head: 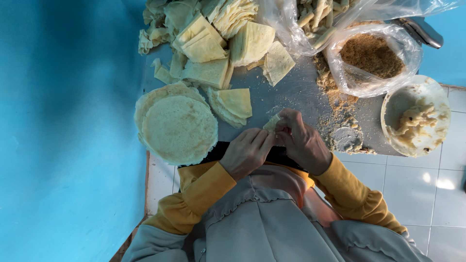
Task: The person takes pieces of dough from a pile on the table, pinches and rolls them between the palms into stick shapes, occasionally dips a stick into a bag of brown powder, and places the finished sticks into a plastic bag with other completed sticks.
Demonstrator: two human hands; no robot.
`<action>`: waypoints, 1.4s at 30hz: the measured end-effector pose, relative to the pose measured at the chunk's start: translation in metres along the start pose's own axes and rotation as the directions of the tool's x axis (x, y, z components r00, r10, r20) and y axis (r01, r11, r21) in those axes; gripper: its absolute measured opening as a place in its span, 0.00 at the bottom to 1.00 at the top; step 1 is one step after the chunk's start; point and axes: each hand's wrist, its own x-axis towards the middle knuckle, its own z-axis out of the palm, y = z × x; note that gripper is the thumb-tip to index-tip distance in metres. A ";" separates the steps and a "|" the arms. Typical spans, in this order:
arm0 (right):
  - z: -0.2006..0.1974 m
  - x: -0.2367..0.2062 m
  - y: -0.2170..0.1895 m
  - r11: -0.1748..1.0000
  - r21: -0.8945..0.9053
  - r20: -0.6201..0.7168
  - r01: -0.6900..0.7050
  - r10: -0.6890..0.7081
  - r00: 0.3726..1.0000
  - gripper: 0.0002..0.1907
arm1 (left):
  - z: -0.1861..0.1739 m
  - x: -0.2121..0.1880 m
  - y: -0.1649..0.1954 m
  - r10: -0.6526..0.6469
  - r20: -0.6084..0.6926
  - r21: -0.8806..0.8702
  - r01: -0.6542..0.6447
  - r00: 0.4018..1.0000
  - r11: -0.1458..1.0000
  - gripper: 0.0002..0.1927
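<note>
Both hands [276,145] pinch a small folded wrapper [272,122] beside stacked round wrappers [177,126].

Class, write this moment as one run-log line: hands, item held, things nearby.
left hand + right hand: folding pale wrapper piece | left: round wrapper stack | right: crumb bag, filling bowl

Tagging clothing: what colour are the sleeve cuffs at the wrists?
Mustard yellow, on both sleeve cuffs, above grey fabric. Head view shows them clearly.

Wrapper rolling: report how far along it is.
Done: rolled pieces sit in the clear bag. In hand: the left hand and right hand fold one small wrapper piece. Left: a stack of round wrappers, cut wedges and filling in the bowl.
</note>
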 end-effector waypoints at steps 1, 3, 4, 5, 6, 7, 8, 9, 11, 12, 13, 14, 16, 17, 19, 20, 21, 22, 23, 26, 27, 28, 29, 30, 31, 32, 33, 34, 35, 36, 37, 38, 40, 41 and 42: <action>0.003 -0.004 -0.001 0.998 -0.059 -0.032 0.027 -0.029 0.999 0.22 | -0.002 -0.001 0.000 0.004 0.000 -0.006 -0.004 1.000 1.000 0.17; 0.008 -0.014 -0.007 0.979 -0.186 -0.096 0.082 -0.101 0.990 0.21 | -0.003 0.001 -0.003 0.018 -0.007 -0.013 -0.018 1.000 1.000 0.17; 0.011 -0.018 -0.009 0.968 -0.222 -0.091 0.114 -0.137 0.986 0.21 | -0.003 0.003 -0.004 0.014 0.000 -0.006 -0.014 1.000 1.000 0.17; 0.012 -0.020 -0.012 0.955 -0.261 -0.086 0.144 -0.171 0.981 0.22 | -0.001 0.006 -0.004 0.013 0.007 -0.001 -0.013 1.000 1.000 0.16; 0.012 -0.021 -0.013 0.939 -0.298 -0.079 0.170 -0.202 0.976 0.24 | 0.000 0.009 -0.004 0.012 0.014 0.002 -0.012 1.000 1.000 0.16; 0.011 -0.019 -0.014 0.947 -0.280 -0.082 0.156 -0.186 0.979 0.23 | 0.002 0.012 -0.002 -0.061 0.036 -0.045 0.062 0.997 0.997 0.14; 0.009 -0.015 -0.013 0.954 -0.263 -0.088 0.143 -0.171 0.981 0.23 | 0.004 0.016 -0.001 -0.128 0.061 -0.089 0.133 0.990 0.987 0.12; 0.006 -0.011 -0.012 0.960 -0.246 -0.095 0.130 -0.158 0.983 0.23 | 0.005 0.020 -0.003 -0.192 0.088 -0.128 0.203 0.977 0.971 0.11; -0.003 0.001 -0.006 0.997 0.029 0.001 -0.069 0.069 0.998 0.25 | 0.007 0.027 -0.012 -0.263 0.220 -0.219 0.310 0.939 0.925 0.08; -0.007 0.007 -0.003 0.974 0.154 0.069 -0.167 0.158 0.985 0.25 | 0.009 0.031 -0.019 -0.290 0.277 -0.254 0.361 0.916 0.897 0.06; -0.008 0.010 -0.002 0.973 0.157 0.065 -0.169 0.160 0.985 0.26 | 0.010 0.034 -0.025 -0.283 0.291 -0.260 0.360 0.914 0.896 0.06; -0.008 0.012 -0.001 0.971 0.163 0.066 -0.178 0.169 0.983 0.27 | 0.010 0.036 -0.029 -0.276 0.311 -0.270 0.363 0.909 0.892 0.05; -0.004 0.009 -0.003 0.987 0.098 0.019 -0.127 0.126 0.992 0.26 | 0.009 0.032 -0.027 -0.254 0.298 -0.255 0.333 0.920 0.908 0.05; 0.001 0.005 -0.005 0.998 0.019 -0.037 -0.060 0.061 0.997 0.25 | 0.008 0.028 -0.024 -0.226 0.257 -0.224 0.286 0.940 0.932 0.04; 0.009 -0.006 -0.009 0.990 -0.133 -0.110 0.056 -0.070 0.991 0.24 | 0.003 0.020 -0.017 -0.150 0.200 -0.142 0.180 0.968 0.973 0.05; 0.012 -0.012 -0.012 0.974 -0.202 -0.124 0.102 -0.128 0.984 0.24 | -0.001 0.015 -0.012 -0.105 0.187 -0.097 0.125 0.977 0.987 0.06; 0.015 -0.015 -0.012 0.949 -0.276 -0.132 0.151 -0.193 0.972 0.24 | -0.003 0.014 -0.010 -0.059 0.169 -0.049 0.068 0.984 0.997 0.07; 0.016 -0.017 -0.012 0.938 -0.302 -0.124 0.171 -0.217 0.968 0.24 | -0.004 0.015 -0.009 -0.048 0.148 -0.012 0.050 0.988 0.999 0.08; 0.016 -0.018 -0.012 0.927 -0.324 -0.115 0.187 -0.235 0.965 0.23 | -0.006 0.016 -0.010 -0.036 0.133 0.022 0.034 0.990 0.999 0.09; 0.009 -0.009 -0.006 0.965 -0.232 -0.105 0.126 -0.153 0.983 0.22 | -0.004 0.028 -0.013 -0.087 0.216 0.065 0.075 0.972 0.995 0.08; 0.006 -0.006 -0.004 0.982 -0.171 -0.097 0.079 -0.096 0.991 0.22 | -0.003 0.032 -0.012 -0.119 0.269 0.066 0.105 0.956 0.992 0.07; 0.001 -0.001 -0.002 0.997 -0.067 -0.035 -0.036 0.033 0.999 0.23 | -0.002 0.036 -0.014 -0.157 0.275 0.008 0.161 0.949 0.987 0.07; -0.003 0.005 0.001 0.988 0.029 0.043 -0.151 0.150 0.988 0.24 | -0.001 0.040 -0.018 -0.198 0.280 -0.047 0.219 0.940 0.975 0.07; -0.005 0.008 0.001 0.955 0.117 0.131 -0.273 0.258 0.957 0.26 | -0.001 0.041 -0.019 -0.236 0.290 -0.101 0.275 0.928 0.956 0.08; -0.005 0.010 0.001 0.985 0.117 0.044 -0.126 0.122 0.992 0.27 | -0.001 0.041 -0.018 -0.222 0.286 -0.081 0.254 0.932 0.964 0.07; -0.004 0.010 -0.001 0.994 0.105 -0.038 0.022 -0.018 0.999 0.29 | -0.001 0.040 -0.015 -0.211 0.284 -0.061 0.237 0.935 0.970 0.05; -0.002 0.009 -0.003 0.982 0.081 -0.112 0.169 -0.159 0.981 0.31 | -0.002 0.037 -0.012 -0.203 0.281 -0.041 0.223 0.938 0.974 0.05; 0.000 0.007 -0.005 0.987 -0.028 -0.104 0.159 -0.161 0.982 0.29 | -0.003 0.035 -0.009 -0.173 0.274 -0.009 0.182 0.946 0.983 0.04; 0.003 0.002 -0.008 0.980 -0.137 -0.098 0.146 -0.160 0.982 0.27 | -0.004 0.033 -0.006 -0.139 0.271 0.023 0.138 0.953 0.990 0.03; 0.005 -0.003 -0.010 0.961 -0.245 -0.093 0.130 -0.157 0.983 0.25 | -0.005 0.030 -0.003 -0.102 0.269 0.052 0.092 0.958 0.994 0.03; 0.006 -0.006 -0.011 0.956 -0.257 -0.085 0.138 -0.164 0.983 0.27 | -0.007 0.028 -0.001 -0.083 0.232 0.078 0.066 0.969 0.995 0.06; 0.007 -0.009 -0.010 0.952 -0.270 -0.078 0.146 -0.173 0.982 0.28 | -0.009 0.027 0.000 -0.061 0.195 0.107 0.041 0.979 0.993 0.09; 0.007 -0.014 -0.006 0.934 -0.306 -0.070 0.183 -0.214 0.974 0.29 | -0.013 0.024 0.004 -0.029 0.196 0.161 -0.003 0.980 0.987 0.13; 0.007 -0.016 -0.004 0.919 -0.329 -0.068 0.218 -0.254 0.965 0.29 | -0.015 0.023 0.005 -0.023 0.231 0.193 -0.022 0.973 0.981 0.15; 0.008 -0.017 -0.002 0.901 -0.351 -0.068 0.253 -0.294 0.954 0.29 | -0.017 0.022 0.006 -0.018 0.266 0.224 -0.044 0.964 0.974 0.16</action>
